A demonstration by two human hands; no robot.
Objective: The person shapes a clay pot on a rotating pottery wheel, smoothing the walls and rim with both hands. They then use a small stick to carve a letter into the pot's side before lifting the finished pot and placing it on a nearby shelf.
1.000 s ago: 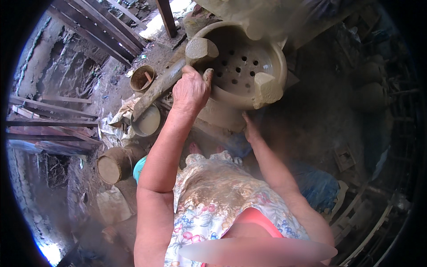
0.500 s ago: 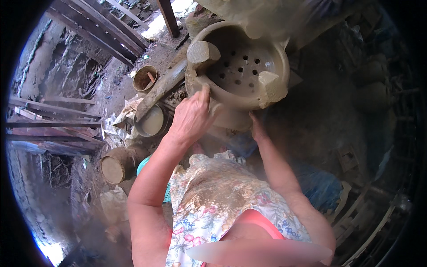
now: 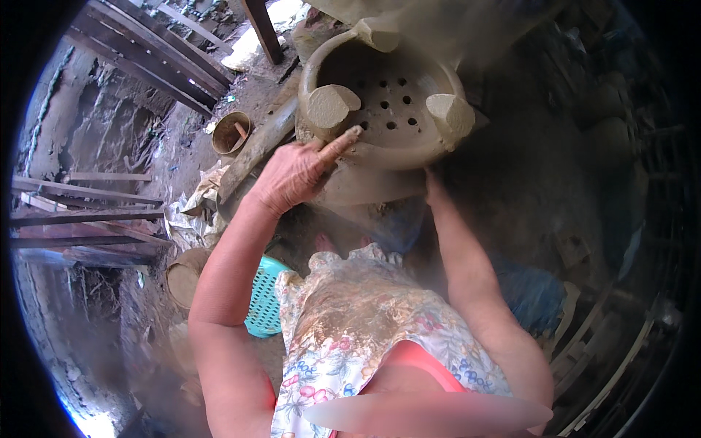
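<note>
Head view: a clay pot is seen at the upper centre of the frame. If the clay is as soft as its damp look suggests, the rim could be dented by too much pressure from the left hand. The left lug could be smeared or knocked askew, since a digit is placed just beside it. The holes could be clogged by clay dropped inside. The pot could also be shifted by a one-sided push; its support cannot be made out.

The left hand is partly spread, with one digit extended across the near rim; the others are bent and partly hidden, so whether the rim is pinched cannot be told. The right hand is held under the rim's lower right; its fingers are hidden, so neither its spread nor any hold can be told.
</note>
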